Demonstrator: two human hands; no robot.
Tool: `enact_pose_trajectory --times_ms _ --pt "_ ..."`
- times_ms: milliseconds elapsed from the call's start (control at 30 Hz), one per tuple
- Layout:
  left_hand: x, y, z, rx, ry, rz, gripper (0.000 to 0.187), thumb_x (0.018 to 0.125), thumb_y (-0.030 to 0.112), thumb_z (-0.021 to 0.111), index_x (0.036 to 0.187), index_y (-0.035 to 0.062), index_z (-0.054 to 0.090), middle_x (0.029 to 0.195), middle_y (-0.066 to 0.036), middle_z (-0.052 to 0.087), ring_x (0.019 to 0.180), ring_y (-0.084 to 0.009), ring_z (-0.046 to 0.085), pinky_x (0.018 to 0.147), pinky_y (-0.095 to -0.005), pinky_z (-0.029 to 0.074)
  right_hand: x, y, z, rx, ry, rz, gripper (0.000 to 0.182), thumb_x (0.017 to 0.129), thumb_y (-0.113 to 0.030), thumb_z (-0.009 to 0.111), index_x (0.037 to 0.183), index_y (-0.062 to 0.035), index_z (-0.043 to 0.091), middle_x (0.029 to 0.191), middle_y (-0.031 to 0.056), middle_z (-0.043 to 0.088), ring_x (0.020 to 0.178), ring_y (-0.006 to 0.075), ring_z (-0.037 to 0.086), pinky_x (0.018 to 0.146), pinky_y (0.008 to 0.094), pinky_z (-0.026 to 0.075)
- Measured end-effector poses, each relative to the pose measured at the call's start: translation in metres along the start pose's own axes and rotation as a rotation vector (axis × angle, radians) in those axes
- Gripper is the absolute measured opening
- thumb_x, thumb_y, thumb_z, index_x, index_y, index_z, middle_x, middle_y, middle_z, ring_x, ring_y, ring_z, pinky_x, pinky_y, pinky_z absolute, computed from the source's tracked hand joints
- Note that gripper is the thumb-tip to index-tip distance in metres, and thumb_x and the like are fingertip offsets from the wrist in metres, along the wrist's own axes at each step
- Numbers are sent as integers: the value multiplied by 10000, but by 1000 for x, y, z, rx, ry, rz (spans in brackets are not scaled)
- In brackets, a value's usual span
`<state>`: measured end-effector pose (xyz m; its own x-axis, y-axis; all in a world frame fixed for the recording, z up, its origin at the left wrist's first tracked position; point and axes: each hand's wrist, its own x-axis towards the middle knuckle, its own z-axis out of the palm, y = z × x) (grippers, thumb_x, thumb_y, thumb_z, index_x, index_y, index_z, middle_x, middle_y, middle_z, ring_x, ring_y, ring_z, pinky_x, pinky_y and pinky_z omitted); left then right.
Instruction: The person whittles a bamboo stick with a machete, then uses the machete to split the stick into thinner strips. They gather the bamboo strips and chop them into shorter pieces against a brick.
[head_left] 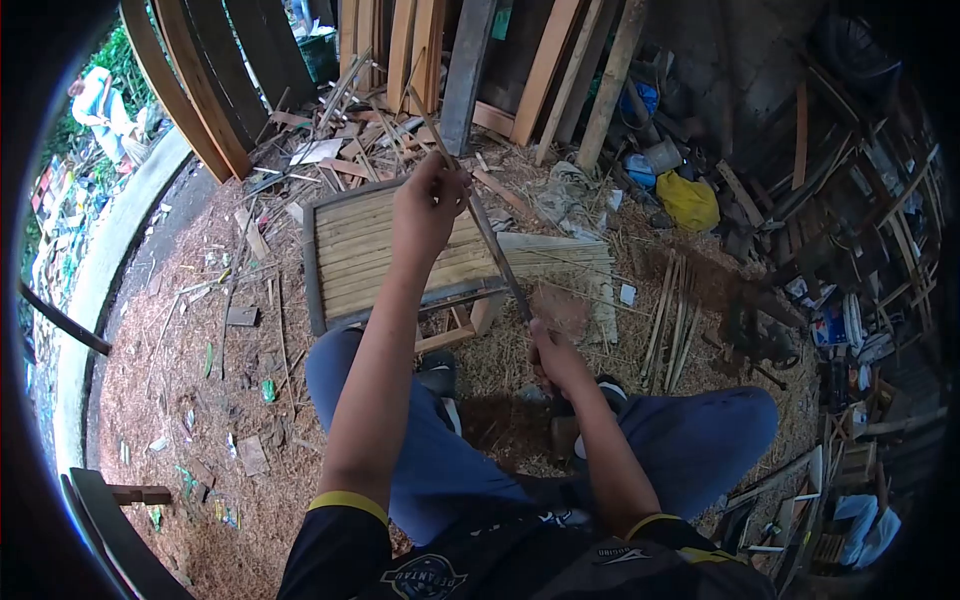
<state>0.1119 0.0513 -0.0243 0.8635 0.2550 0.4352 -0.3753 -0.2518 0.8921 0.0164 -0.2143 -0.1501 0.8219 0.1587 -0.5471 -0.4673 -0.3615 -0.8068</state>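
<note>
My left hand [432,195] is raised over a slatted wooden stool [360,235], its fingers closed round a thin wooden strip [428,115] that sticks out up and away from me. Lower and to the right, my right hand [556,360] is wrapped round the near end of a long knife [505,260]. The narrow grey blade slants up toward my left hand and overlaps the stool's right edge in this view. The stool has a dark frame and pale slats, and stands just beyond my knees.
Shavings cover the ground [250,400]. Pale strips [668,325] lie at right near a woven bamboo panel [560,258]. Planks [545,75] lean at the back, with a yellow bag [690,200] beside them. Scrap wood fills the right side. Another person [100,110] is outside at left.
</note>
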Motion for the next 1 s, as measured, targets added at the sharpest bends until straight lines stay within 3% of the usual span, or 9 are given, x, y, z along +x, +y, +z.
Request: enact_pose_trajectory --times_ms 100,200,300,433,500,700,800,900,1000 --pt "-3 4 0 25 -11 11 99 1053 109 588 1080 14 581 962 -93 719 911 -139 709 751 -291 618 -8 -9 11 19 76 -123 677 1025 -642 480 805 -12 597 559 41 501 436 164 490 439 352 394" --pt "-8 5 -5 -57 -34 10 92 1055 104 582 1093 21 587 966 -96 719 919 -140 708 748 -291 614 12 11 10 28 60 -8 673 1028 -632 480 803 -10 603 557 37 490 429 154 476 437 357 402" --pt "-7 4 -8 -15 -63 33 85 1055 89 572 1098 19 592 967 -96 715 924 -146 713 751 -292 612 12 14 10 2 82 -8 705 1027 -629 478 755 5 622 568 93 538 456 235 536 496 420 450" --pt "-26 5 -1 2 -15 70 95 1025 89 607 1031 -6 603 848 -87 720 773 -132 710 660 -282 566 -17 -23 25 -192 133 -254 761 1020 -652 445 763 30 663 677 207 642 637 388 644 674 503 491" --pt "-36 19 0 56 -21 102 98 1026 85 605 1030 -12 602 856 -95 718 788 -131 709 661 -281 568 -36 -47 30 -196 120 -334 786 1016 -666 423 782 34 693 742 245 676 755 438 678 769 526 494" --pt "-55 24 -1 -42 -38 79 104 1063 68 556 1049 -27 596 906 -114 710 910 -150 714 716 -281 611 13 26 12 -253 176 -116 793 1017 -668 403 851 34 730 754 238 691 799 419 693 799 506 509" --pt "-62 27 1 -116 -64 46 100 1061 60 554 1062 -32 592 951 -124 705 946 -163 711 751 -298 633 -23 -14 12 -198 93 -169 797 1016 -675 399 863 33 732 776 238 701 796 421 695 795 502 514" --pt "-70 28 4 -24 -54 76 137 1066 54 536 1161 -29 589 995 -123 696 965 -162 707 810 -308 644 -37 -35 26 -125 75 -397 808 1013 -688 418 714 15 681 589 133 606 585 269 638 626 440 490" --pt "-75 33 2 53 -55 83 194 1073 42 507 1245 -14 575 994 -119 692 988 -163 704 832 -307 643 -32 -29 25 -196 58 -292 816 1015 -684 410 760 36 699 649 194 639 655 336 673 669 474 499"
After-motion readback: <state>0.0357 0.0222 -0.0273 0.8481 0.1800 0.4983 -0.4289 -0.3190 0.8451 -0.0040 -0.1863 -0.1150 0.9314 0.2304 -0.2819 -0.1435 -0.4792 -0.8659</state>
